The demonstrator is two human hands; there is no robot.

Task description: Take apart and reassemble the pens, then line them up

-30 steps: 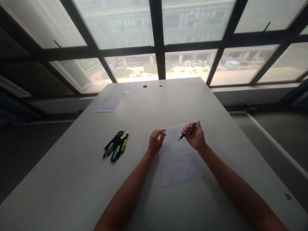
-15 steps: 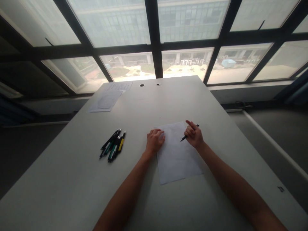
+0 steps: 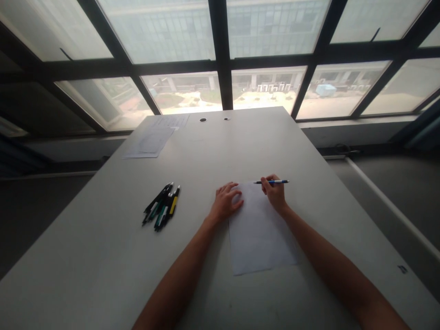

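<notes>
A blank-looking sheet of paper lies on the white table in front of me. My left hand rests on its upper left part, fingers apart and curved. Near the sheet's top right, my right hand grips a pen with a blue part on its barrel. The pen lies nearly level, its tip pointing left over the top of the paper. I cannot tell whether the tip touches the sheet.
Several pens, dark with green, white and yellow parts, lie in a pile on the table to the left. More papers lie at the far left corner. Two round holes sit near the far edge, before the windows.
The paper has slid slightly toward me and to the right, with my left hand shifting right. My right hand has turned the pen from slanted to nearly level, and its grip has changed.
</notes>
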